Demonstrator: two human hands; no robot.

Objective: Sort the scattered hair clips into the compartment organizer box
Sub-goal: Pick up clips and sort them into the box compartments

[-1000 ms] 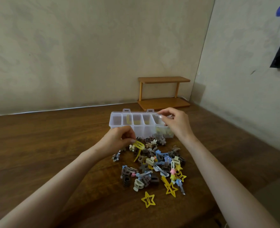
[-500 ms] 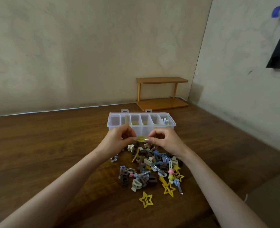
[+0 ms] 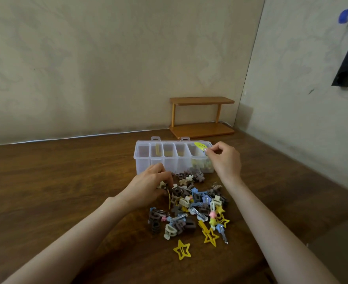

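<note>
Where the brown table (image 3: 66, 181) runs off the bottom edge, both forearms are cut off too. Against the far wall stands a small wooden shelf (image 3: 201, 117). A clear organizer box (image 3: 169, 160) sits open on the table, its right end partly hidden behind the right hand (image 3: 224, 158); what fills that end compartment is hard to make out. Just in front of the box lies the heap of hair clips (image 3: 195, 208). The right hand pinches a yellow clip (image 3: 200, 145) between thumb and fingertip, above the rightmost compartment. The left hand (image 3: 148, 187) curls down at the heap's left edge, fingers closed around a pale clip (image 3: 161, 185), mostly hidden.
</note>
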